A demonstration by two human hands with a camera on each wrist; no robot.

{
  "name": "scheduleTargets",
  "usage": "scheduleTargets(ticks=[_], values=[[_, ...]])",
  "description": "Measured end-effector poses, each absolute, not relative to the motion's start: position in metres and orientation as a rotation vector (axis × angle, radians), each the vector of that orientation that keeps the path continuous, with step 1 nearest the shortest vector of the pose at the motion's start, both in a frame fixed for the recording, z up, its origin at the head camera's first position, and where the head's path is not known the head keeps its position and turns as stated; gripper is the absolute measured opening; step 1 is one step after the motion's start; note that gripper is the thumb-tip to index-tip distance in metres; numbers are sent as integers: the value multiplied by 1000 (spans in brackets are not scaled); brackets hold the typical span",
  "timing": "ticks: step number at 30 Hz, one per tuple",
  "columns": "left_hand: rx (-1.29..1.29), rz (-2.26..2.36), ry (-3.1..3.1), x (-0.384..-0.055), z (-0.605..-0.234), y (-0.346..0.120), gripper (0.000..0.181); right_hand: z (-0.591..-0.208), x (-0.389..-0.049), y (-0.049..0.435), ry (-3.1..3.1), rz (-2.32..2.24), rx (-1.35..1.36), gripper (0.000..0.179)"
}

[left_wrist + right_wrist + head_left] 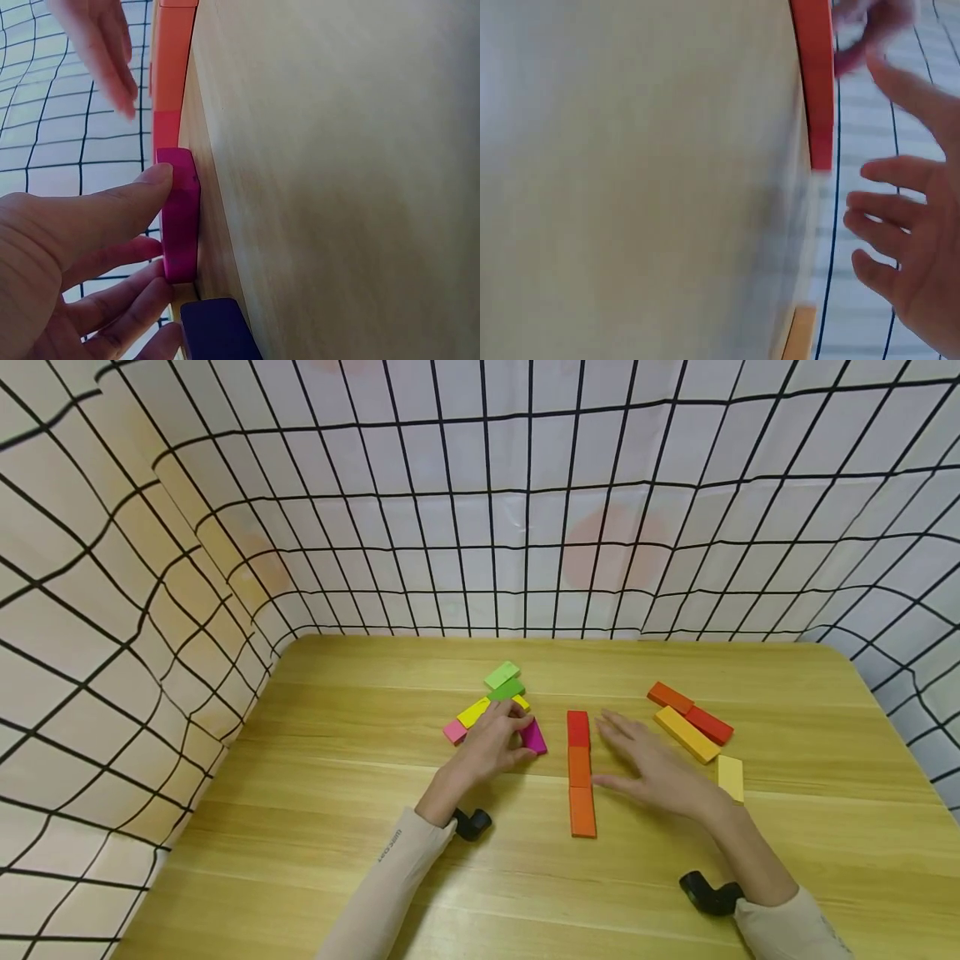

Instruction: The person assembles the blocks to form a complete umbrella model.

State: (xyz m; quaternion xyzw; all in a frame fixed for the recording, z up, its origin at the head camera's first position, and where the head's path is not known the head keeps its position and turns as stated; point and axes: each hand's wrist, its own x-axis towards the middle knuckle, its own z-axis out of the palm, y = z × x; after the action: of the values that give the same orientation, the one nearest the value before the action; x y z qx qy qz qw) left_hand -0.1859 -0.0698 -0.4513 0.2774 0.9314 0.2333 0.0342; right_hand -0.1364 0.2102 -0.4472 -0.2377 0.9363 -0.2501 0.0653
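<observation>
My left hand [489, 745] pinches a magenta block [534, 738] between thumb and fingers. In the left wrist view the thumb lies on the near face of this magenta block [180, 232], with fingertips behind it. A dark blue block [217, 328] sits beside those fingers. To the right of the magenta block runs a straight row of a red block [578, 727], an orange block [579, 767] and another orange block [582, 812], end to end. My right hand [663, 770] is just right of this row, fingers extended, holding nothing; it also shows as the hand [930, 247] in the right wrist view.
Around my left hand lie a light green block [502, 674], a green block [507, 690], a yellow block [472, 712] and a pink block [454, 732]. At right are an orange-red block [670, 697], a red block [709, 725], a yellow-orange block [686, 733] and a pale yellow block [730, 777].
</observation>
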Motion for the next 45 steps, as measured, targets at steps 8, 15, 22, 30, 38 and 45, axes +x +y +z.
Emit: scheduleTargets(ticks=[8,15,22,30,38,45], values=[[841,778,2815,-187,-450,-71,56,-442,-152,265,3104,-780,-370,57],[866,967,2783,-193,-450,-81,49,-448,-155,283,3152,-677,-234,53],[647,1064,2880,-205,-448,-104,43,-451,-155,284,3164,-691,-231,49],[536,1131,2829,-209,-449,-116,45,-452,-158,281,3142,-737,-261,47],[562,1080,2802,-207,-450,-109,40,-452,-158,277,3101,-778,-296,44],[698,805,2932,-200,-444,-102,35,-453,-159,278,3095,-783,-353,44]])
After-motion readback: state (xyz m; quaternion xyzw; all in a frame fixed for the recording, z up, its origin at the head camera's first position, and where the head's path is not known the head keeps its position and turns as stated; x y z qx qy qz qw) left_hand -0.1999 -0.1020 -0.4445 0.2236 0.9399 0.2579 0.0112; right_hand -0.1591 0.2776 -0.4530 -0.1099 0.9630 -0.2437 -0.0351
